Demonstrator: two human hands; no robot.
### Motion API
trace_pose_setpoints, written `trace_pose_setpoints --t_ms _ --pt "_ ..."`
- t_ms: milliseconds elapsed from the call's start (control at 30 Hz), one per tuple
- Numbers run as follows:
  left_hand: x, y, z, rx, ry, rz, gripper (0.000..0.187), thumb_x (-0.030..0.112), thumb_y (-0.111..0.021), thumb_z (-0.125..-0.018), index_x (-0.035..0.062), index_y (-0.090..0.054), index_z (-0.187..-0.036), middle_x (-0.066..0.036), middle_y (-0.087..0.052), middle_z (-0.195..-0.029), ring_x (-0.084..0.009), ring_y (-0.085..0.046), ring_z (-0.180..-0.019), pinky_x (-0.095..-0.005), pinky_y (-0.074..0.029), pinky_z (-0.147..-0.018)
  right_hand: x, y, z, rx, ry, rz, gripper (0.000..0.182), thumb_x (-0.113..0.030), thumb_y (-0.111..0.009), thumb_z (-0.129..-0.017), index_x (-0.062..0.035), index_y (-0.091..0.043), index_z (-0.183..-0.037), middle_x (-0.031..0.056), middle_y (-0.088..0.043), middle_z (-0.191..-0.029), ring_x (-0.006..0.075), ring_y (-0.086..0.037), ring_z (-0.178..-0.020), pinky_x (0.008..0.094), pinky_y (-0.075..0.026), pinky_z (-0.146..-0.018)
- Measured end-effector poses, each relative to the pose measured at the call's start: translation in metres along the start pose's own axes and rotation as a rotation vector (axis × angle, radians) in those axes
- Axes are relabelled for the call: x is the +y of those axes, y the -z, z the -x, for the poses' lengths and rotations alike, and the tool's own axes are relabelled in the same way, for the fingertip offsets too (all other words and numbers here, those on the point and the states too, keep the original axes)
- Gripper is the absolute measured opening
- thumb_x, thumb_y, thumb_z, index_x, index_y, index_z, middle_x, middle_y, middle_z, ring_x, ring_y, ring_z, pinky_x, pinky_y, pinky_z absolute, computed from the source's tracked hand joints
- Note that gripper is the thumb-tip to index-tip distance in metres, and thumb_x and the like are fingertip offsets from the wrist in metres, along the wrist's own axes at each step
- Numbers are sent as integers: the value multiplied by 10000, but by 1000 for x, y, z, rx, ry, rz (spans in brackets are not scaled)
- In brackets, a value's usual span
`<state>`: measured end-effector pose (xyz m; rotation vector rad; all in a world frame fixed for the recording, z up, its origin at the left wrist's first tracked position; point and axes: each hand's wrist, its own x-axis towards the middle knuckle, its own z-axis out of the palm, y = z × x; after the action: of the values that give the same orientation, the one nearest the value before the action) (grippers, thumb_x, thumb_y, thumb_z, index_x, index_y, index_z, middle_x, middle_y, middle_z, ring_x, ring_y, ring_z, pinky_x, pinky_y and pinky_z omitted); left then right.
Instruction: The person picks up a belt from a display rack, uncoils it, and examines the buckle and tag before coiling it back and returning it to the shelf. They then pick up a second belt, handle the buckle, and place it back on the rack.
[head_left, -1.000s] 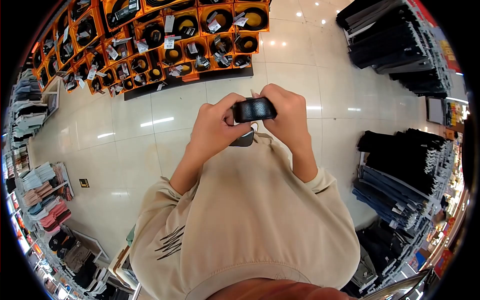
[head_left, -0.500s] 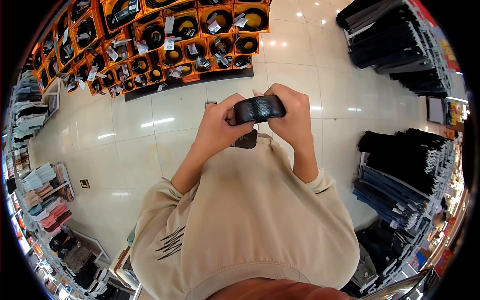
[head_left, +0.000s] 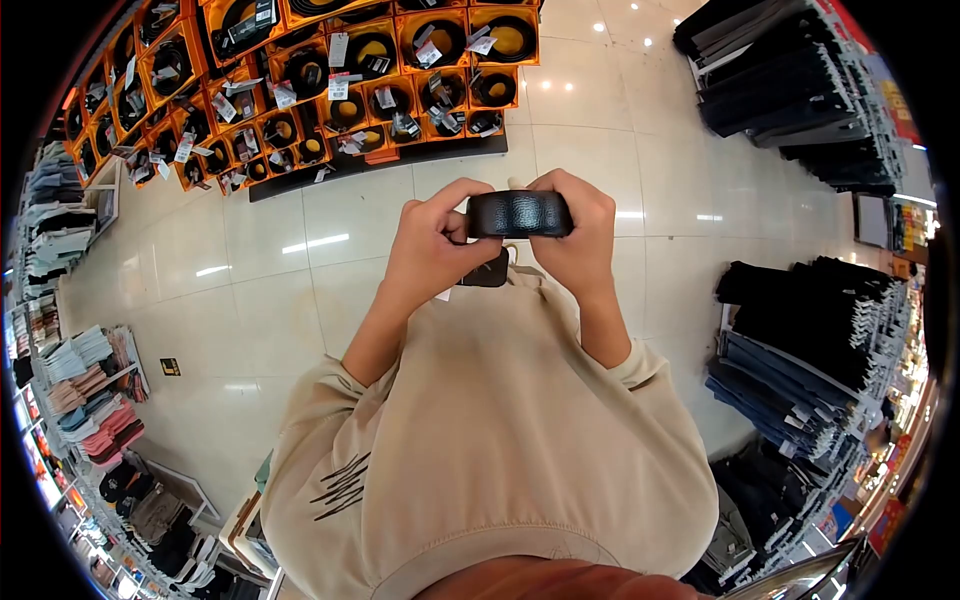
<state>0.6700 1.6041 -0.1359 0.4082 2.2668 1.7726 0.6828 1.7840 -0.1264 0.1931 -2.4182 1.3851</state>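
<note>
Black belt [head_left: 520,214], coiled, is held up beyond the beige top [head_left: 530,400]. Left hand [head_left: 425,245] pinches one side of the coil, right hand [head_left: 580,225] the other. Dark tag [head_left: 490,273] beside left thumb. Judged light, springy, not fragile; grip both sides against uncoiling.

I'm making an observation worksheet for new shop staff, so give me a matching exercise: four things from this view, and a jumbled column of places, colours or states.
1. Dark band
2. Sweatshirt
3. Display compartments
4. Floor

A. Orange, with coiled items inside
B. Tiled, reflecting lights
C. Held by left hand and right hand
D. Beige, dark zigzag lines on one sleeve

Pairs: 1-C, 2-D, 3-A, 4-B
</note>
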Motion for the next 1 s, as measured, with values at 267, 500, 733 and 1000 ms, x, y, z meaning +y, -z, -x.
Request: trace_pose_setpoints --t_ms 267,500,733,1000 --pt "1 -20 2 69 141 513 272 2 -716 -794 2 -580 -1029 -3 -626 -713 -24 -568 -560 -182 -429 -488 24 -53 30 287 -543 -1062 252 -3 -600 -736 -3 -613 -987 38 -646 -916 133 -598 -864 254 -475 -790" --pt "6 1 3 -22 61 67 337 0 -721 -753 -1 -587 -1062 3 -583 -567 1 -472 -479 -173 -332 -448 -2 1 -3 16 -35 -34 81 84 -598 -719 18 -595 -767 76 -582 -607 92 -557 -589 239 -458 -575" --pt "20 -24 5 167 151 511 289 34 -707 -809 -3 -594 -1072 8 -618 -630 4 -506 -499 -166 -365 -451 14 -48 26 302 -531 -1067 256 -29 -647 -750 0 -619 -1003 34 -651 -927 133 -612 -862 259 -489 -784" --pt "5 1 3 -60 77 49 292 -5 -733 -720 0 -612 -987 18 -591 -591 -4 -502 -498 -175 -375 -451 1 4 4 53 -68 -83 82 50 -608 -724 25 -616 -802 95 -630 -707 125 -609 -680 263 -495 -635"
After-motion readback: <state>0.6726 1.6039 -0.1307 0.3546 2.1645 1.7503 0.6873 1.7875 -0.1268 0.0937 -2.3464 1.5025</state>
